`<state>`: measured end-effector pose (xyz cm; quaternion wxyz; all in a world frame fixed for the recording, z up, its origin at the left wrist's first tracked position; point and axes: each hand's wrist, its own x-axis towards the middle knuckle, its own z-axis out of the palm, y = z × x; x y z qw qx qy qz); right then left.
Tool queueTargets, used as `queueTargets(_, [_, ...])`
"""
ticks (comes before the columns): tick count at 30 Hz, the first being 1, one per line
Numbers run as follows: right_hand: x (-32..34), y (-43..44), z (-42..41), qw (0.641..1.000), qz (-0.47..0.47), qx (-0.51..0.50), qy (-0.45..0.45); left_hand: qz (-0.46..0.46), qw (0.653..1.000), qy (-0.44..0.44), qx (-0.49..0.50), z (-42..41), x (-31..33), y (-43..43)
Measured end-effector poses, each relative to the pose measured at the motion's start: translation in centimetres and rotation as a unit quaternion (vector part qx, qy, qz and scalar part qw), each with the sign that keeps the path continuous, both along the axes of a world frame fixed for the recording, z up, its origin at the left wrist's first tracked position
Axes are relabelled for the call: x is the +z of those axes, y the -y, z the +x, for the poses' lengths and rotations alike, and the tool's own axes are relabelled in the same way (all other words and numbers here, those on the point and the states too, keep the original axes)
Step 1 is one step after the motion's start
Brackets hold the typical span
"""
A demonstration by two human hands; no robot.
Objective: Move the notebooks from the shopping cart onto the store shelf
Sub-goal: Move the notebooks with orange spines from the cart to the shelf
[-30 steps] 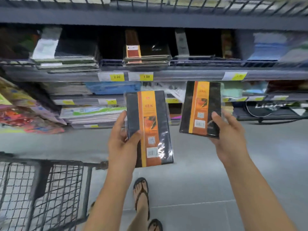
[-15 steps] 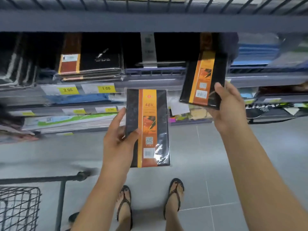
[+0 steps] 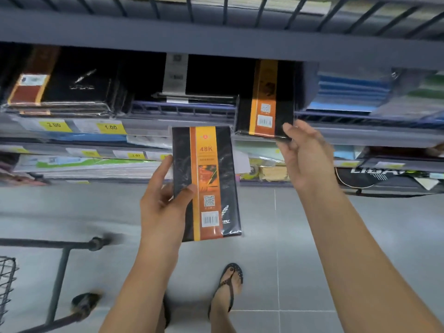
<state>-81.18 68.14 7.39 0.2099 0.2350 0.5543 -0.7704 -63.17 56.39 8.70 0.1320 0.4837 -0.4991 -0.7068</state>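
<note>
My left hand (image 3: 165, 203) grips a black notebook (image 3: 182, 169) with an orange band by its left edge, upright in front of the shelves. A second, matching notebook (image 3: 264, 102) lies mostly on the store shelf (image 3: 187, 109), its near end sticking out over the front rail. My right hand (image 3: 307, 159) pinches that notebook's near right corner, thumb on top and fingers beneath. The shopping cart (image 3: 60, 246) shows only its handle bar and a bit of wire basket at the lower left.
Stacks of black notebooks (image 3: 62, 87) fill the shelf's left part and blue exercise books (image 3: 348, 92) its right. Yellow price tags (image 3: 110, 128) line the rail. Lower shelves hold paper goods. An upper shelf hangs close overhead. My sandalled feet stand on grey tiles.
My right hand has pushed its notebook up and forward onto the shelf. The left hand has kept its notebook nearly still. The view has tilted up, and the cart has slid towards the lower left.
</note>
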Motion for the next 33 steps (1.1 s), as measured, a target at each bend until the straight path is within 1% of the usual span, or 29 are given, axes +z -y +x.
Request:
queueTargets(4, [0.6,0.6,-1.4,0.998,0.054,-0.041,0.004,-0.025,1.000,0.009,0.014,-0.8,0.7,-0.5])
queueTargets(6, [0.5,1.1,-1.8,0.997,0.056,-0.048,0.009,-0.027,0.999,0.003,0.026,-1.1,1.1,-0.8])
queueTargets(11, [1.0,0.2,-1.0,0.998,0.047,-0.029,0.035,-0.027,0.999,-0.024,0.037,-2.5,1.9,-1.8])
queueTargets(13, [1.4,-1.0,0.6,0.998,0.050,0.009,0.042,-0.024,0.999,-0.036,0.029,-3.4,2.3,-2.2])
queueTargets(16, [1.7,-2.5,4.1,0.991,0.049,0.124,0.004,-0.019,0.998,-0.058,0.020,-5.1,2.8,-2.7])
queueTargets(18, [2.2,-3.0,6.0,0.987,0.046,0.156,-0.011,-0.017,0.997,-0.069,0.023,-6.3,2.9,-2.9])
queueTargets(20, [2.4,-3.4,6.7,0.990,0.037,0.133,-0.017,-0.016,0.997,-0.074,0.018,-7.1,3.0,-2.9])
queueTargets(22, [2.6,-3.7,6.5,0.994,0.025,0.101,-0.022,-0.020,0.997,-0.073,-0.010,-7.7,3.0,-3.1])
queueTargets(24, [2.5,-3.7,5.9,0.997,0.015,0.074,-0.013,-0.016,0.998,-0.063,-0.023,-8.0,2.9,-3.3])
queueTargets(26, [2.5,-3.5,4.8,0.998,0.014,0.054,-0.008,-0.015,0.999,-0.043,-0.004,-8.2,2.5,-3.3])
queueTargets(29, [2.5,-2.8,3.1,0.999,0.040,0.028,-0.017,-0.011,0.999,-0.020,0.027,-8.3,1.8,-3.2])
queueTargets(31, [2.3,-2.2,2.2,0.999,0.049,0.005,-0.024,-0.036,0.999,-0.020,0.014,-8.7,1.5,-3.3])
queueTargets(33, [2.0,-1.5,1.5,0.997,0.064,-0.003,-0.041,-0.087,0.996,-0.016,-0.015,-9.3,1.6,-3.5])
